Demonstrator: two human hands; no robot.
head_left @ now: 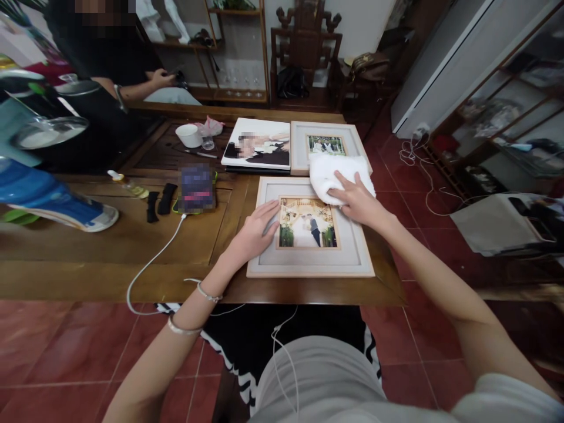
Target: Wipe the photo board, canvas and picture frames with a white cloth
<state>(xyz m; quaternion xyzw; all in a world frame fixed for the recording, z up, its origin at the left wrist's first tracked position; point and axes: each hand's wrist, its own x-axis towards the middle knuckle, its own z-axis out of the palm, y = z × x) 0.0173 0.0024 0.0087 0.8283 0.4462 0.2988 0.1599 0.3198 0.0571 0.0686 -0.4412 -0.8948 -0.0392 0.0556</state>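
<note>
A picture frame [352, 258] with a pale wooden border and a wedding photo lies flat at the table's edge in front of me. My left hand [259, 229] rests on its left side, fingers stretched out and holding nothing. At the upper right corner, my right hand [355, 197] has its fingers pressed into a folded white towel [339, 170]. The towel covers that corner and overlaps the lower part of a second picture frame [299, 144] behind. What lies under the towel is hidden.
A photo album [255, 158] sits beside the second frame. Further left are a phone [196, 188] on a white cable [154, 252], a paper cup [188, 136], a small dropper bottle [127, 185] and a blue packet [48, 194]. Another person's hand [162, 78] shows across the wooden table [97, 247].
</note>
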